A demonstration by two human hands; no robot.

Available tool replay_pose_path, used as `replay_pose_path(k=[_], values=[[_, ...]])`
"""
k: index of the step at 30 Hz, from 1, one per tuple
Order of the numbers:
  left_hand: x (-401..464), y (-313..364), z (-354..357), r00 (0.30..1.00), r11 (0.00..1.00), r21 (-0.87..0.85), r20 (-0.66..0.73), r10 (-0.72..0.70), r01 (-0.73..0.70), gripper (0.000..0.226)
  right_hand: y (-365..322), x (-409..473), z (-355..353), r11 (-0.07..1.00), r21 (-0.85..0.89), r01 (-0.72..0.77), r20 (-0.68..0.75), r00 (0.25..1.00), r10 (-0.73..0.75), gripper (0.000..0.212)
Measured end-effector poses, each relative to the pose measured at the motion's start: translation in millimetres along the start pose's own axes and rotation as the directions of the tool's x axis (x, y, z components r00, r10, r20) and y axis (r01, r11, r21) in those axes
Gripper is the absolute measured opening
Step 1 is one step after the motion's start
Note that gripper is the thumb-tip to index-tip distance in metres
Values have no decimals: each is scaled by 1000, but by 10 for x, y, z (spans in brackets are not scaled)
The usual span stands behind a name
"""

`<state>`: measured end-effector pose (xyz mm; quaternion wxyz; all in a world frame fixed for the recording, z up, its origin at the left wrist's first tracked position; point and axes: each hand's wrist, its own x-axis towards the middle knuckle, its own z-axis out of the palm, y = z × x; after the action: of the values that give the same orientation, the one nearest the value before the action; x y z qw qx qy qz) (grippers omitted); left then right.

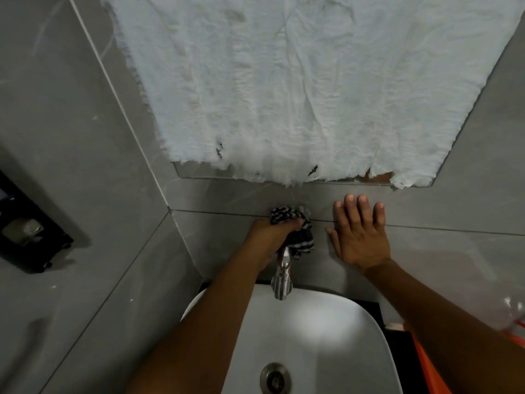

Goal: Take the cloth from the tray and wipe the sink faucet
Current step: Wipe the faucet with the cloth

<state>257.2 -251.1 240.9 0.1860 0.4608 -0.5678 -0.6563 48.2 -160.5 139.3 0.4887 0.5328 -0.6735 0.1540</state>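
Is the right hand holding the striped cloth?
No, the right hand lies flat on the grey wall; the left hand grips the striped cloth.

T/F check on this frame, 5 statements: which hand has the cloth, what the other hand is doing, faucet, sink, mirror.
1. The left hand grips the striped cloth at the top of the faucet. True.
2. The right hand holds the faucet spout. False: it lies flat and open on the grey wall tile, apart from the faucet.
3. Water is running into the sink. False: no stream shows and the basin looks dry.
4. The mirror is mostly covered by white crumpled sheeting. True.
5. The sink drain is plugged with the cloth. False: the drain is uncovered.
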Motion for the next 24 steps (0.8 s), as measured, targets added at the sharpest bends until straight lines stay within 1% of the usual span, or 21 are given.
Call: replay_pose_path(k=[1, 3, 4, 6, 7, 8, 9, 10, 11, 12, 13, 14, 15, 16, 17, 18, 19, 20, 21, 22, 24], values=[[-20, -57, 4, 999, 1000, 11, -26, 19, -19, 40, -8, -1, -34, 1000, 7, -11, 29, 1000, 11, 75], [-89, -142, 10, 994, 992, 104, -76, 79, -71, 48, -39, 28, -146, 998, 38, -44, 84, 996, 41, 73], [-146, -178, -14, 993, 989, 127, -73, 91, -82, 49, -82, 56, -235, 994, 73, -79, 125, 990, 69, 71], [-290, -270, -104, 995, 988, 119, -13, 98, -96, 42, -256, 88, -488, 954, 191, -230, 266, 948, 175, 66], [-377, -343, -153, 992, 987, 109, 33, 119, -122, 34, -392, 88, -635, 878, 296, -377, 371, 892, 258, 62], [-475, -427, -188, 985, 981, 104, 73, 156, -164, 24, -547, 84, -802, 700, 432, -569, 507, 795, 334, 63], [-566, -525, -205, 974, 970, 115, 101, 202, -214, 16, -721, 79, -994, 400, 534, -745, 645, 664, 378, 68], [-645, -628, -202, 965, 956, 142, 107, 241, -255, 11, -896, 74, -1189, 37, 546, -837, 773, 521, 363, 70], [-707, -749, -190, 958, 939, 194, 89, 273, -285, 9, -1043, 45, -1347, -239, 481, -843, 864, 410, 291, 67], [-773, -865, -169, 957, 915, 285, 38, 288, -286, 10, -1160, -13, -1452, -389, 407, -826, 913, 356, 200, 66], [-825, -982, -152, 957, 892, 374, -37, 286, -252, 11, -1247, -93, -1515, -402, 370, -837, 928, 349, 128, 65], [-871, -1090, -140, 958, 886, 417, -102, 269, -205, 12, -1308, -162, -1575, -360, 362, -860, 931, 354, 89, 64], [-919, -1201, -138, 963, 900, 400, -126, 240, -172, 11, -1345, -217, -1625, -304, 362, -881, 931, 356, 78, 60], [-961, -1310, -146, 975, 938, 308, -106, 198, -157, 11, -1353, -279, -1638, -254, 357, -899, 934, 344, 93, 53], [-994, -1411, -153, 990, 985, 125, -62, 130, -121, 15, -1338, -346, -1630, -219, 345, -913, 938, 326, 120, 44], [-1012, -1498, -168, 999, 990, -136, -6, 38, -38, 19, -1303, -410, -1634, -207, 323, -923, 944, 300, 138, 36], [-999, -1578, -174, 996, 912, -402, 58, -63, 82, 23, -1244, -473, -1646, -225, 295, -929, 953, 267, 147, 30], [-973, -1654, -158, 978, 773, -599, 137, -158, 209, 27, -1172, -538, -1666, -275, 267, -924, 960, 231, 156, 27], [-949, -1720, -113, 949, 651, -691, 222, -223, 314, 32, -1086, -613, -1695, -329, 246, -912, 965, 201, 167, 26], [-914, -1763, -29, 921, 600, -700, 285, -264, 389, 38, -981, -688, -1741, -378, 234, -895, 967, 176, 181, 28], [-829, -1765, 258, 882, 621, -628, 362, -302, 470, 48, -740, -851, -1850, -454, 238, -859, 963, 149, 224, 33]])
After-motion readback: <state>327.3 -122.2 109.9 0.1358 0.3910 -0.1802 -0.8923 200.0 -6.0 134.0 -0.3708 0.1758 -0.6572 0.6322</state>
